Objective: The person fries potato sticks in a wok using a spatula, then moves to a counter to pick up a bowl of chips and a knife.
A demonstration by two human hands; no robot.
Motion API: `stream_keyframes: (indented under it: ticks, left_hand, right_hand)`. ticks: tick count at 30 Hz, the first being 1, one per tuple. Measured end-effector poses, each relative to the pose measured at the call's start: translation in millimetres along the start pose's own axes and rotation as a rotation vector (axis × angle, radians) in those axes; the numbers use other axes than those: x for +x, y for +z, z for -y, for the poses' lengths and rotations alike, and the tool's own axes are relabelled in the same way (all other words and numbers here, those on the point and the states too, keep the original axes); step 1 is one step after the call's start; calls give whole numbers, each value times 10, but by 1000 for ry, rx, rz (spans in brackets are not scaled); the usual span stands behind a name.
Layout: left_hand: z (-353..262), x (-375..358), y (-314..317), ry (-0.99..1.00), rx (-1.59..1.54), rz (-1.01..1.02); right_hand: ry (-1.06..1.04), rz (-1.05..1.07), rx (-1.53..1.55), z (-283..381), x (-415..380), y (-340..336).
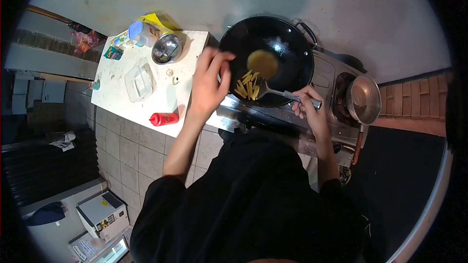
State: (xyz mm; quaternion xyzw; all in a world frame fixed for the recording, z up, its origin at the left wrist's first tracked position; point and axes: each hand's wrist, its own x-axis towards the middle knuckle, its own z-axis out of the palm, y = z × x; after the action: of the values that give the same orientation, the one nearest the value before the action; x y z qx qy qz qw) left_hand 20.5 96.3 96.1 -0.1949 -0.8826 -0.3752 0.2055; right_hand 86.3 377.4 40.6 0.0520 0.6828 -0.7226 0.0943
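A black wok (pixel 292 39) sits on the stove with a pool of yellowish-brown oil (pixel 263 64) in its middle. Pale yellow fries (pixel 247 86) are gathered on the wok's near-left side, beside the oil. My right hand (pixel 308 103) is closed around the grey handle of a metal spatula (pixel 280 92), whose blade reaches the fries. Over the wok's left rim is my left hand (pixel 212 78), its bent fingers apart and slightly blurred. No object shows in it.
Left of the wok, a white table (pixel 114 95) bears a steel bowl (pixel 166 48), a clear plastic container (pixel 138 84), a blue-lidded tub (pixel 141 33) and a red squeeze bottle (pixel 164 119). A hammered copper-coloured saucepan (pixel 364 100) stands on the right burner, handle toward me.
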Motion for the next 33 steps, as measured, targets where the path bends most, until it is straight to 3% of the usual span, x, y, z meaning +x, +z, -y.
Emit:
stream_keyframes:
  ticks: [3, 4, 6, 12, 23, 29, 31, 33]
  left_hand:
    - [203, 467, 341, 58, -315, 248]
    - [352, 588, 497, 153, -300, 339]
    - [687, 667, 868, 131, -325, 552]
    - [911, 591, 1216, 117, -26, 865]
    - [942, 645, 1212, 191, -225, 996]
    - [828, 633, 1082, 112, -318, 922]
    - [835, 617, 1046, 57, -272, 765]
    - [876, 608, 1041, 47, -269, 740]
  right_hand:
    - [2, -3, 15, -10, -7, 4]
    - [-5, -2, 12, -6, -12, 7]
    - [1, 0, 12, 3, -15, 13]
    - [-18, 4, 2, -37, 0, -1]
    - [-23, 24, -44, -23, 22, -39]
    - [-3, 20, -32, -3, 27, -30]
    - [-3, 18, -38, -4, 27, -24]
    - [-2, 14, -42, -7, 23, -25]
